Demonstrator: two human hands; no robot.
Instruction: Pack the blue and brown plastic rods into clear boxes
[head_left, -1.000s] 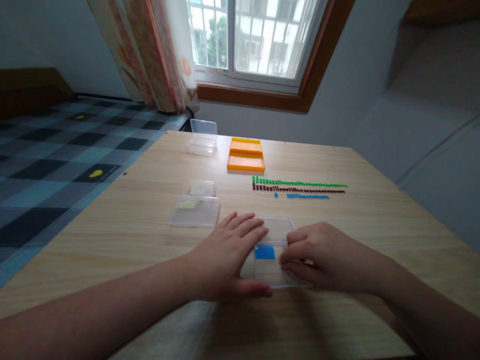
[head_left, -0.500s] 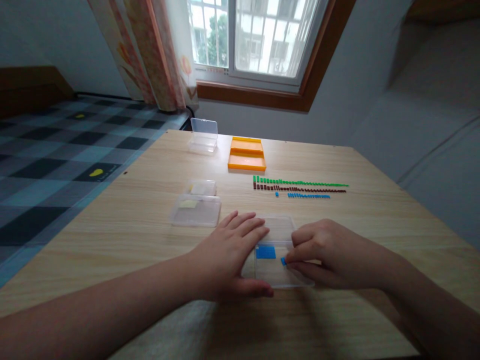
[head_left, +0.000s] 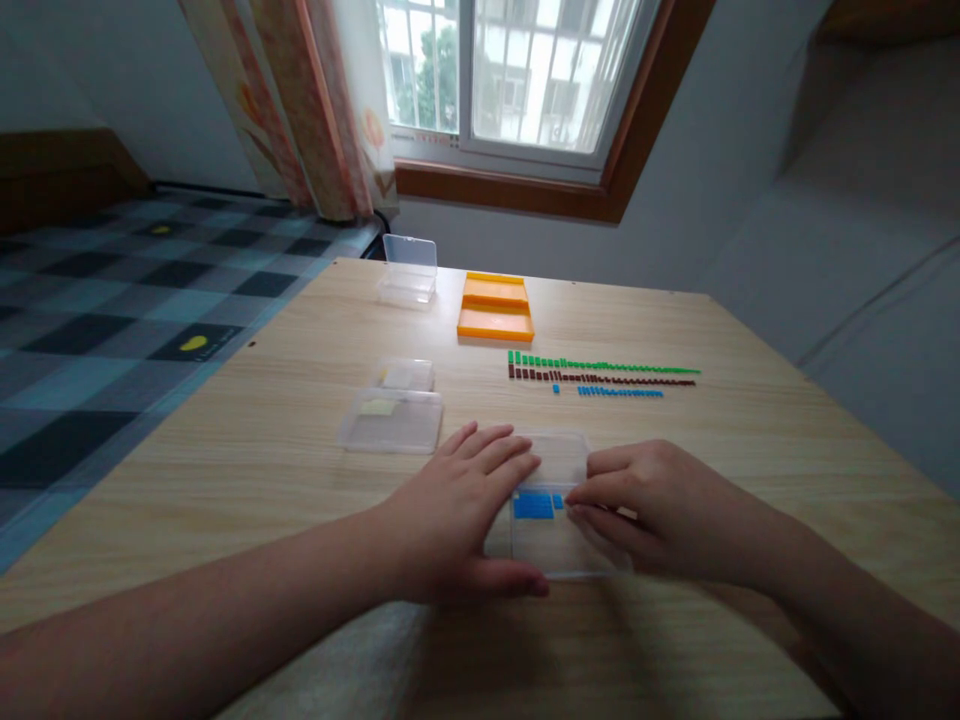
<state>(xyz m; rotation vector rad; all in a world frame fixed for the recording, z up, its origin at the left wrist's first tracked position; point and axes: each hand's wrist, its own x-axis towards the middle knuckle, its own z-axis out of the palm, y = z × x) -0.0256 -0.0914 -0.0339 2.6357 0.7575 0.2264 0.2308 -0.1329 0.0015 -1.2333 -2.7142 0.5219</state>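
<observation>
My left hand (head_left: 469, 520) lies with fingers spread over the left side of an open clear plastic box (head_left: 577, 555). In the box, a block of small blue tiles (head_left: 533, 505) is packed against the upper left of the compartment. Just right of that block is one small blue tile (head_left: 557, 502), a narrow gap apart from it. My right hand (head_left: 637, 505) reaches in from the right, thumb and forefinger pinched at this tile's right edge. The box's clear lid (head_left: 559, 455) lies folded back on the far side.
Beyond the box run rows of small green pieces (head_left: 540, 362), brown pieces (head_left: 540, 374) and blue pieces (head_left: 619, 392), with a lone blue piece (head_left: 556, 389). Farther off are an orange tray (head_left: 495, 335) and a clear box (head_left: 409, 290). Another clear box (head_left: 405, 430) lies open at left.
My right hand has moved the small blue tile up and left, close to the blue block. The left hand stays in place over the box.
</observation>
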